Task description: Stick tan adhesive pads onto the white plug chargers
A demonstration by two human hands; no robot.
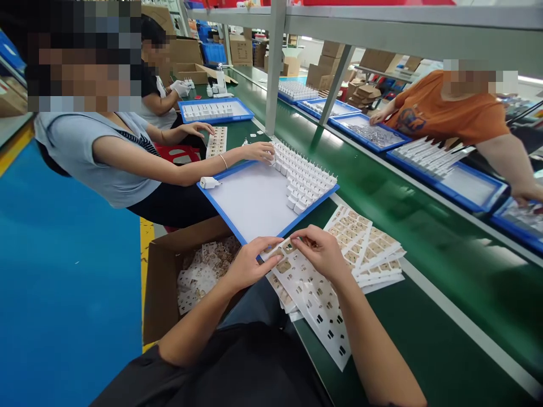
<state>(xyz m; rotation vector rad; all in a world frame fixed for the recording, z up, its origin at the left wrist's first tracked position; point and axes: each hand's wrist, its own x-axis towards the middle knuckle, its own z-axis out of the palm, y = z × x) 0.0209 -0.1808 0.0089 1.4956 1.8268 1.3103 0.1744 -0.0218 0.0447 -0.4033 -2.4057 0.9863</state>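
Observation:
A long white die-cut sheet (311, 282) with tan pieces at its far end and many cut-out holes slants over the bench edge. My left hand (252, 265) grips the far left corner, thumb and forefinger on either side of the tan pieces. At the top edge, my right hand (322, 254) has its thumb and fingertips pinched together on the sheet; any small piece between them is too hidden to make out. Further sheets with tan pieces (350, 234) lie in a fanned stack just beyond my right hand.
A blue-rimmed tray (229, 220) holds rows of white plug adapters (303, 175); a co-worker's hand (261, 151) touches them. A cardboard box (163, 288) of scrap sheets stands at left. Across the green conveyor (360, 175), another person reaches over trays. A shelf post (276, 68) rises ahead.

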